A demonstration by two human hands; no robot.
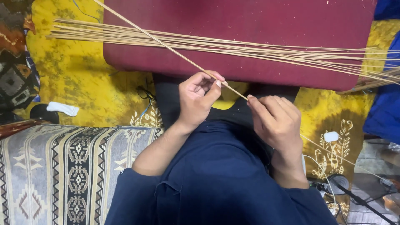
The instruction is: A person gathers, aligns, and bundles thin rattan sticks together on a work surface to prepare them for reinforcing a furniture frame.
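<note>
Blue garment [216, 183], stick [175, 51] (bundle [233, 46] behind)

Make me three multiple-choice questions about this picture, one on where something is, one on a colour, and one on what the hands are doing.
1. Where does the bundle of thin sticks lie?
A. across the maroon cushion
B. on the patterned blanket
C. in a basket

2. What colour is the cloth under the cushion?
A. white
B. yellow
C. green

3. How is the single stick held?
A. by the left hand alone
B. by neither hand
C. by both hands

Answers:
1. A, the sticks stretch across the cushion's top.
2. B, yellow patterned fabric shows on both sides of it.
3. C, the left hand pinches it near the cushion's edge, and the right hand grips it further down.
</note>
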